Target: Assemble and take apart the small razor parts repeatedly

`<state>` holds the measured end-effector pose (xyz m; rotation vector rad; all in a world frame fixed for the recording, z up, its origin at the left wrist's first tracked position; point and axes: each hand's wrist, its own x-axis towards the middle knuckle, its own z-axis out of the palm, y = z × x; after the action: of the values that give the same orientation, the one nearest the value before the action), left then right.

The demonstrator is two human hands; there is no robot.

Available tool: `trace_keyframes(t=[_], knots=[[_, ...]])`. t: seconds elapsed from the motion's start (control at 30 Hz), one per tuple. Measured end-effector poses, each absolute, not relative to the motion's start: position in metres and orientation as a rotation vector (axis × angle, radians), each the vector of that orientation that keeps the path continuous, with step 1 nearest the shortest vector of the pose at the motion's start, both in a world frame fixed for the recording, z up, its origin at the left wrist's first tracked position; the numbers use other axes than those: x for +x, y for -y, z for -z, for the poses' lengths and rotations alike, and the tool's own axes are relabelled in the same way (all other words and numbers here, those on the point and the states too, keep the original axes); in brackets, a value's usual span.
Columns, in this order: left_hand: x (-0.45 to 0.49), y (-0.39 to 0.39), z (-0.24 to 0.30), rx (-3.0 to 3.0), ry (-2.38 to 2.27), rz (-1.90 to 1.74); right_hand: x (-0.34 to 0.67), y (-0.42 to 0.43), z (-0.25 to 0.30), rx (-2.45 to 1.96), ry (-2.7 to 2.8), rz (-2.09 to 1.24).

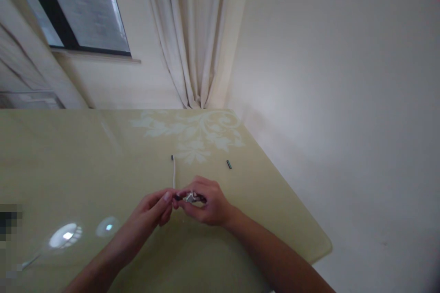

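My left hand (156,206) is closed, thumb and fingers pinched together beside my right fingertips. From behind these fingertips a thin white cable (174,174) runs away across the table, ending in a small dark connector (172,158). Curled around a small white-and-grey piece with dark parts (191,198) is my right hand (208,201). A small black end (178,197) of it shows between the two hands. Fingers cover much of the piece, so its exact kind cannot be made out. Both hands are just above the table.
A small dark flat strip (229,164) lies beyond my right hand. The glossy pale-green table (137,160) has a white floral pattern and a slanting right edge beside the wall (337,100). A pixelated dark patch (8,222) and a thin light strand (30,262) are at left.
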<state>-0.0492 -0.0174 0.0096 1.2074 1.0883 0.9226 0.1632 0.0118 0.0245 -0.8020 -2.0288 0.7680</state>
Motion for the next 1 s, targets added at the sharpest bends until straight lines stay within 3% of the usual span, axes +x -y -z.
trace_keyframes(t=[0.33, 1.0], knots=[[-0.046, 0.017, -0.015, 1.107, -1.067, -0.855, 0.168, -0.011, -0.018, -0.772, 2.288, -0.358], [-0.053, 0.017, -0.01, 1.188, -1.01, -0.792, 0.171, -0.015, -0.017, -0.797, 2.368, -0.31]])
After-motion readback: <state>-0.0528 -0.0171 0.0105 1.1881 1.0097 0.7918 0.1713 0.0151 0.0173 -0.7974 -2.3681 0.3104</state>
